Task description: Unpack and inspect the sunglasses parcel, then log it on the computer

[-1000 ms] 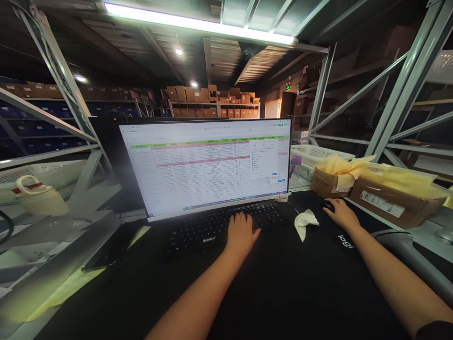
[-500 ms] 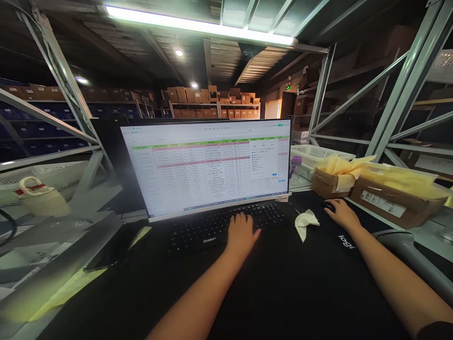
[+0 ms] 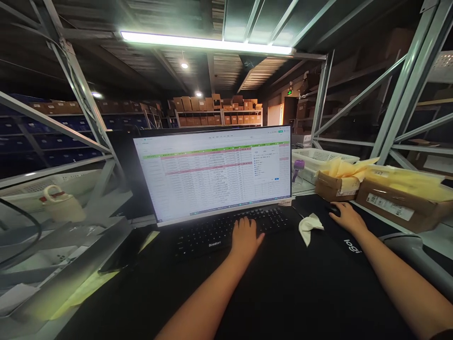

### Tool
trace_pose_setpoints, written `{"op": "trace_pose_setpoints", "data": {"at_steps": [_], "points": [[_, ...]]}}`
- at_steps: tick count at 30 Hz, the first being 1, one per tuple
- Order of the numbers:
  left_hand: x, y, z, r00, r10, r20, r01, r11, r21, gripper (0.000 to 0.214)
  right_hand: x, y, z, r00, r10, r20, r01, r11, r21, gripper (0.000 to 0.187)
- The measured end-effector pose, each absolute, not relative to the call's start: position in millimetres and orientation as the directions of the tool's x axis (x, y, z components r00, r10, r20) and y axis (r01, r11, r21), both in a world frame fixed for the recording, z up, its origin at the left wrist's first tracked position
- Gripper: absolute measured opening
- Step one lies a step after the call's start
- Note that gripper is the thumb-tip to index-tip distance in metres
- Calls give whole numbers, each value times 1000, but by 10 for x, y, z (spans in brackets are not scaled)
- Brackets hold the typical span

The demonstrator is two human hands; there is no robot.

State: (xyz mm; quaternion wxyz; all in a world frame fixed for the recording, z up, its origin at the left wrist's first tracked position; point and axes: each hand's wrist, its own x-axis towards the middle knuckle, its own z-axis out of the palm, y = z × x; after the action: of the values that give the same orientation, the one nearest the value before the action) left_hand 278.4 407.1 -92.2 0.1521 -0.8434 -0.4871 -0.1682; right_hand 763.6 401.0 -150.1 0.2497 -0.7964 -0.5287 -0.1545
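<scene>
My left hand (image 3: 247, 237) rests on the right part of a black keyboard (image 3: 205, 236), fingers stretched over the keys and thumb spread out, holding nothing. To the right, my right hand (image 3: 348, 216) is wrapped over a dark computer mouse (image 3: 333, 208) on a black desk mat (image 3: 283, 283). Behind the keyboard stands a monitor (image 3: 212, 172) showing a spreadsheet with green and pink rows and a small pop-up list at its right side. A crumpled white tissue (image 3: 310, 227) lies between the keyboard and the mouse.
Cardboard boxes (image 3: 387, 204) with yellow packets stand at the right, before white baskets (image 3: 314, 158). A grey scanner-like device (image 3: 406, 248) lies by my right forearm. At the left are a dark phone-like slab (image 3: 122, 250) and a cream bottle (image 3: 62, 205). Metal shelf posts (image 3: 323, 94) frame the desk.
The view has shifted slightly, so everything sits a little lower and further right. Both hands keep their places on the keyboard and mouse. A small blue label below the pop-up is gone.
</scene>
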Motion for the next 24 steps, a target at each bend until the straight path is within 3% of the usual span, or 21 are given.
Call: {"op": "trace_pose_setpoints", "data": {"at_steps": [16, 24], "points": [[2771, 4059, -960, 461, 783, 419, 878, -472, -84, 58, 7498, 3965, -1379, 384, 795, 469, 923, -317, -217, 59], [2781, 4072, -968, 459, 787, 412, 875, -480, -57, 59, 7493, 3939, -1358, 381, 810, 445, 924, -318, -212, 51]]}}
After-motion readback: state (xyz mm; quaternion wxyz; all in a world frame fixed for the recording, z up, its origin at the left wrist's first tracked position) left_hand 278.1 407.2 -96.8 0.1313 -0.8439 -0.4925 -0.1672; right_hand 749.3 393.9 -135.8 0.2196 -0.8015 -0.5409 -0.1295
